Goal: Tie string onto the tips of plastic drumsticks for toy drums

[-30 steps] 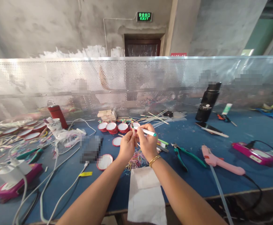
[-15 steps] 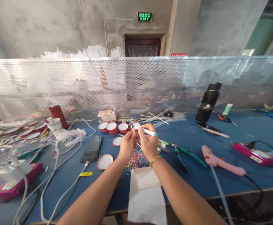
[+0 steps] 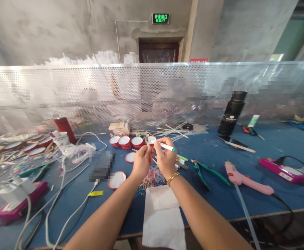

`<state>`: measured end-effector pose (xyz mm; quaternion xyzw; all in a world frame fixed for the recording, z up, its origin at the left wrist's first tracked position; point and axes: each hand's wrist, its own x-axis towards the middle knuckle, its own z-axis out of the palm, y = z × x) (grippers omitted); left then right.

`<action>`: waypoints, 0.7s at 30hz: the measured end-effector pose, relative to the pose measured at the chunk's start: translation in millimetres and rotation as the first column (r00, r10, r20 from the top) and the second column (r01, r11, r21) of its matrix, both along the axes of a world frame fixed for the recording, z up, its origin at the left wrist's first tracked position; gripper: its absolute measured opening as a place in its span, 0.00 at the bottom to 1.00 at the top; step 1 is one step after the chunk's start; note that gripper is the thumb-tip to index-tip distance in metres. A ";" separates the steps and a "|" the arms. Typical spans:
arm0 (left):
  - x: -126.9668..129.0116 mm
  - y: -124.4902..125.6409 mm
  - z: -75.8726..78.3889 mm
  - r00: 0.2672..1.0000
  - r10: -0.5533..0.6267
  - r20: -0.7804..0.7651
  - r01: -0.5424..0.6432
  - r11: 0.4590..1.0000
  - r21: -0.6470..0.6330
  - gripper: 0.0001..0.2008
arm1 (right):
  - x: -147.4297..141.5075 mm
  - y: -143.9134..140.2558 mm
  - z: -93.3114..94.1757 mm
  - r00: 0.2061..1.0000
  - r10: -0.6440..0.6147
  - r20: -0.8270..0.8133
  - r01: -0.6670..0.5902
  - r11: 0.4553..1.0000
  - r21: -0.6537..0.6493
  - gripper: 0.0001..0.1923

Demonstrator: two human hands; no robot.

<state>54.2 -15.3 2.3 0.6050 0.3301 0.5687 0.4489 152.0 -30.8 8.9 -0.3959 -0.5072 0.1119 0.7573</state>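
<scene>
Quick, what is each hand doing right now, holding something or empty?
Left hand: closed, pinching the near end of a thin white stick.
Right hand: closed on the same stick, whose green tip points right.

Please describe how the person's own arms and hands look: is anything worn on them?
Both forearms are bare, with no sleeves in view and no gloves. The left hand wears nothing that shows. The right hand has a gold-coloured chain bracelet at the wrist. No rings, watch or markings can be made out.
</scene>
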 end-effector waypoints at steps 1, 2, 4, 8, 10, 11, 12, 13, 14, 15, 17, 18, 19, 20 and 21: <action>-0.1 0.0 0.1 1.000 0.000 0.000 0.000 1.000 0.002 0.23 | -0.2 -0.4 0.3 1.000 0.009 -0.005 -0.009 1.000 0.005 0.09; -0.1 0.0 0.3 1.000 0.001 0.000 -0.001 1.000 0.003 0.23 | -0.7 -1.0 0.6 1.000 0.025 -0.006 -0.025 1.000 0.005 0.09; 0.2 -0.3 0.6 1.000 0.004 -0.003 -0.004 1.000 0.004 0.23 | -2.0 -2.7 1.4 0.998 0.066 0.005 -0.066 0.998 -0.004 0.09; 0.6 -0.9 1.0 1.000 0.004 -0.003 -0.004 1.000 -0.003 0.24 | -3.2 -4.0 1.9 0.996 0.083 0.029 -0.082 0.997 -0.014 0.10; 0.6 -0.7 0.8 1.000 0.001 0.000 -0.001 1.000 -0.005 0.24 | -2.2 -2.6 1.0 0.998 0.066 0.026 -0.065 0.998 -0.020 0.09; 0.5 -0.5 0.6 1.000 0.000 0.002 0.000 1.000 -0.005 0.24 | -1.6 -1.6 0.4 0.998 0.056 0.021 -0.056 0.998 -0.023 0.09; 0.4 -0.3 0.4 1.000 0.000 0.004 0.000 1.000 -0.005 0.24 | -1.0 -0.8 -0.2 0.999 0.047 0.015 -0.047 0.999 -0.023 0.09; 0.4 -0.2 0.3 1.000 0.001 0.005 -0.001 1.000 -0.004 0.24 | -0.5 -0.1 -0.6 0.999 0.039 0.009 -0.039 0.999 -0.020 0.09; 0.4 -0.2 0.3 1.000 0.001 0.005 -0.001 1.000 -0.003 0.23 | -0.3 0.2 -0.9 0.999 0.037 0.003 -0.037 0.999 -0.014 0.09; 0.5 -0.3 0.4 1.000 0.001 0.006 -0.001 1.000 -0.002 0.23 | -0.3 0.1 -1.0 0.999 0.040 -0.004 -0.040 0.999 -0.007 0.09; 0.7 -0.8 0.5 1.000 -0.001 0.007 0.001 1.000 0.001 0.24 | -1.1 -1.0 -0.7 0.998 0.060 -0.006 -0.060 0.998 0.001 0.09; 0.9 -1.0 0.6 1.000 -0.001 0.006 0.001 1.000 0.003 0.24 | -1.6 -1.8 -0.4 0.998 0.070 -0.002 -0.070 0.998 0.000 0.09; 1.1 -1.1 0.4 1.000 0.000 0.006 0.000 1.000 0.005 0.25 | -2.1 -2.4 -0.1 0.997 0.079 0.004 -0.079 0.997 -0.003 0.09; 1.2 -1.0 0.2 1.000 0.001 0.006 -0.001 1.000 0.006 0.25 | -2.4 -2.7 0.0 0.996 0.085 0.009 -0.085 0.996 -0.008 0.10; 1.3 -0.7 -0.2 1.000 0.002 0.006 -0.002 1.000 0.007 0.26 | -2.4 -2.7 -0.1 0.996 0.088 0.012 -0.087 0.996 -0.012 0.10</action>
